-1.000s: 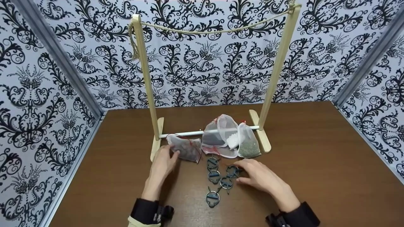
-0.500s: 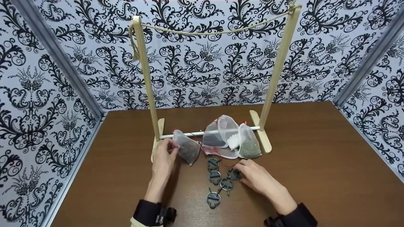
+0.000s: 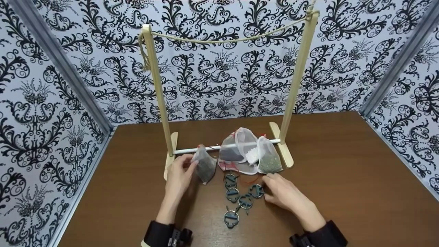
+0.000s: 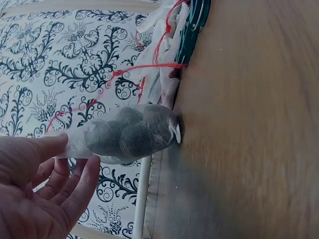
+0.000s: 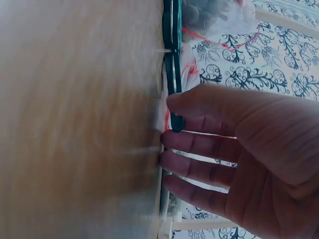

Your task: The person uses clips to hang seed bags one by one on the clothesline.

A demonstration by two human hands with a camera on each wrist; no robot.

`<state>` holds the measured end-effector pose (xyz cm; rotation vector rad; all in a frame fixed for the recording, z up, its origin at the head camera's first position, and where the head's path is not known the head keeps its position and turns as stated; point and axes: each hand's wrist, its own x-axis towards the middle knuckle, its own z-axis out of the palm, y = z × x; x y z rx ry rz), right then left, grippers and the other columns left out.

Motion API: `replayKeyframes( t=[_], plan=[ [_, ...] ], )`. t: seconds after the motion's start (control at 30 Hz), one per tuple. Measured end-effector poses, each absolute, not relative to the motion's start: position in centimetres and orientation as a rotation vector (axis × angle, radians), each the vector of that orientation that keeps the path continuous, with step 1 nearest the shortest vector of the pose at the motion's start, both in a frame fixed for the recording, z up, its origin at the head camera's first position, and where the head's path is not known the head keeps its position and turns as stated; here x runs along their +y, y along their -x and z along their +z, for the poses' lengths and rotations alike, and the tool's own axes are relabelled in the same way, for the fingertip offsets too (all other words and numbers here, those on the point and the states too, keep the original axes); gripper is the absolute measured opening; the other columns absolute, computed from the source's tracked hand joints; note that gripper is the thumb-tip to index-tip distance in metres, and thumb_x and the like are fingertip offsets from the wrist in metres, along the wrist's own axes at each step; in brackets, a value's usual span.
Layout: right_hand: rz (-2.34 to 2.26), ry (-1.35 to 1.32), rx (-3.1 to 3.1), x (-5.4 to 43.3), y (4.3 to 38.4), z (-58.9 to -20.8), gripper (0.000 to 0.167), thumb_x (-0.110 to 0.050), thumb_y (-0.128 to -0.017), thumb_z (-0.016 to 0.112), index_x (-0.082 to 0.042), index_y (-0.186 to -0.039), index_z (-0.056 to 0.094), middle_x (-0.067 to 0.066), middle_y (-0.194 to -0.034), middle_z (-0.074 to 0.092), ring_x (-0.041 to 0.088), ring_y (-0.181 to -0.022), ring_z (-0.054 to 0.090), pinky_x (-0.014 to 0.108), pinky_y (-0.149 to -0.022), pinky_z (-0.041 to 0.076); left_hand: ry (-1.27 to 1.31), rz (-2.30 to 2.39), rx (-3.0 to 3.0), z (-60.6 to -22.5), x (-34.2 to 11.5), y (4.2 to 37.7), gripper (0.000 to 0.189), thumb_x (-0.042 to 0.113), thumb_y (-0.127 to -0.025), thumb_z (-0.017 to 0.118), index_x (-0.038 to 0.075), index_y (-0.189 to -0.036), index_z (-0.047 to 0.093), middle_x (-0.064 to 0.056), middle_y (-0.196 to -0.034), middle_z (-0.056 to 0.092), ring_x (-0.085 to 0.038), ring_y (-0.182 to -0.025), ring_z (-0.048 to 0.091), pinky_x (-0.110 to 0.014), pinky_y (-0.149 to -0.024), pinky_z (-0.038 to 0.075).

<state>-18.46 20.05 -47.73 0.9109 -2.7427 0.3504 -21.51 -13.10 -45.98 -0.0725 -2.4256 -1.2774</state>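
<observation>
My left hand [image 3: 178, 173] pinches the upper edge of a small white mesh bag [image 3: 205, 168] holding dark contents. In the left wrist view this drawstring bag [image 4: 129, 134] stands on its lower end, its neck between thumb and fingers, with a red cord [image 4: 94, 102] trailing behind. Over the table, my right hand [image 3: 286, 193] is beside a dark green plant clip [image 3: 256, 191] with a metal spring ring. The right wrist view shows thumb and fingers [image 5: 199, 167] spread loosely around the clip's end [image 5: 177, 122]. Several similar clips [image 3: 232, 194] lie to its left.
More mesh bags [image 3: 229, 147] lie in the middle, one with a white item and one with green grains [image 3: 271, 163]. A wooden stand [image 3: 297, 85] with a white bottom rod [image 3: 185, 151] and a slack rope [image 3: 219, 42] rises behind. Patterned cloth walls enclose the table.
The left hand has tipped the dark-filled bag from lying flat to upright. My right fingers closed on the nearest clip, then loosened and drew slightly right of it. The view tilted slightly.
</observation>
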Motion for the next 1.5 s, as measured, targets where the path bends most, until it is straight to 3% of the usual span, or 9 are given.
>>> replayKeyframes(
  t=[0.23, 0.4, 0.67, 0.9, 1.2, 1.5],
  plan=[
    [0.464, -0.839, -2.720, 20.4, 18.8, -46.6, 0.017, -0.012, -0.077, 0.073, -0.010, -0.092, 0.066, -0.001, -0.087, 0.063, 0.017, -0.083, 0.059, 0.034, -0.073, 0.052, 0.167, -1.238, -2.394, -45.5, -12.8, 21.1, 0.005, 0.007, -0.091, 0.070, 0.008, -0.094, 0.073, -0.007, -0.092, 0.073, -0.020, -0.089, 0.071, -0.035, -0.080, 0.060],
    [0.526, -0.843, -2.698, 20.3, 19.3, -45.3, 0.021, -0.017, -0.081, 0.078, -0.009, -0.097, 0.067, 0.000, -0.089, 0.065, 0.015, -0.085, 0.058, 0.034, -0.072, 0.051, 0.174, -1.250, -2.394, -45.3, -12.9, 21.0, 0.007, 0.005, -0.091, 0.068, 0.007, -0.095, 0.073, -0.007, -0.092, 0.074, -0.020, -0.088, 0.071, -0.037, -0.080, 0.060],
    [0.485, -1.106, -2.292, 19.8, 21.5, -41.5, 0.038, -0.016, -0.069, 0.088, -0.004, -0.096, 0.065, 0.007, -0.089, 0.068, 0.021, -0.083, 0.063, 0.036, -0.073, 0.055, 0.175, -1.195, -2.414, -43.7, -13.1, 21.2, 0.008, 0.008, -0.091, 0.070, 0.007, -0.097, 0.074, -0.007, -0.093, 0.076, -0.018, -0.086, 0.070, -0.036, -0.079, 0.057],
    [0.496, -1.182, -2.181, 18.4, 23.1, -36.7, 0.043, -0.017, -0.068, 0.088, -0.002, -0.101, 0.065, 0.009, -0.094, 0.071, 0.023, -0.085, 0.067, 0.036, -0.075, 0.059, 0.262, -1.129, -2.410, -39.9, -13.3, 21.9, 0.009, 0.012, -0.091, 0.071, 0.007, -0.096, 0.075, -0.008, -0.092, 0.077, -0.020, -0.083, 0.071, -0.038, -0.078, 0.058],
    [0.472, -1.196, -2.150, 16.1, 25.0, -31.0, 0.037, -0.015, -0.077, 0.081, 0.001, -0.106, 0.066, 0.015, -0.103, 0.073, 0.029, -0.096, 0.067, 0.040, -0.087, 0.058, 0.320, -1.068, -2.467, -33.3, -13.8, 23.6, 0.012, 0.014, -0.093, 0.070, 0.005, -0.100, 0.074, -0.011, -0.091, 0.076, -0.020, -0.075, 0.070, -0.029, -0.066, 0.060],
    [0.464, -1.112, -2.166, 14.3, 26.0, -24.3, 0.030, -0.015, -0.085, 0.073, 0.003, -0.108, 0.066, 0.018, -0.107, 0.073, 0.033, -0.102, 0.068, 0.041, -0.096, 0.055, 0.268, -0.986, -2.470, -27.1, -14.8, 25.1, 0.016, 0.016, -0.094, 0.068, 0.005, -0.104, 0.072, -0.013, -0.097, 0.075, -0.023, -0.081, 0.071, -0.031, -0.072, 0.060]
  ],
)
